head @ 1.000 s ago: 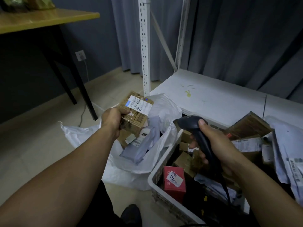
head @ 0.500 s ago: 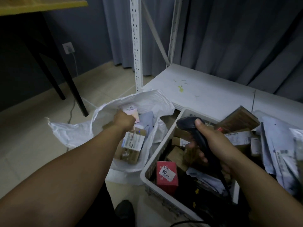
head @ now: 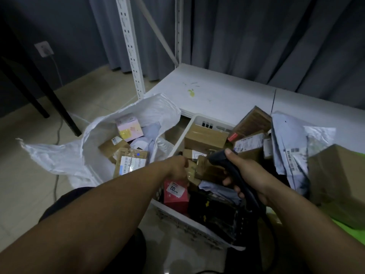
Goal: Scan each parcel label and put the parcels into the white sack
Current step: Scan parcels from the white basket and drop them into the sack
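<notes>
Where the parcels lie: some in the white sack (head: 57,157), the rest heaped in the white crate (head: 181,222) just right of it.
Sack: open-mouthed on the floor, its far rim standing up beside the crate's left wall.
In the sack: a labelled cardboard parcel (head: 131,162) on top with its label up, a plain brown box (head: 111,146) behind it, a pink box (head: 129,127) at the back (grey mailers (head: 153,129) are tucked in beside them).
In the crate: a red box (head: 175,194) with a white tag near the left front, brown cartons, and a grey poly mailer (head: 286,139) piled higher to the right.
Left hand (head: 176,169): down inside the crate, just above the red box and against small brown parcels; its fingers are hidden, so I cannot tell whether it grips anything.
Right hand (head: 246,175): wrapped round the handle of the dark scanner (head: 219,159), thumb on top, over the middle of the crate.
Hands: near each other, not touching.
Surroundings: a white shelf board (head: 217,95) behind the crate, a large cardboard box (head: 339,180) at far right.
</notes>
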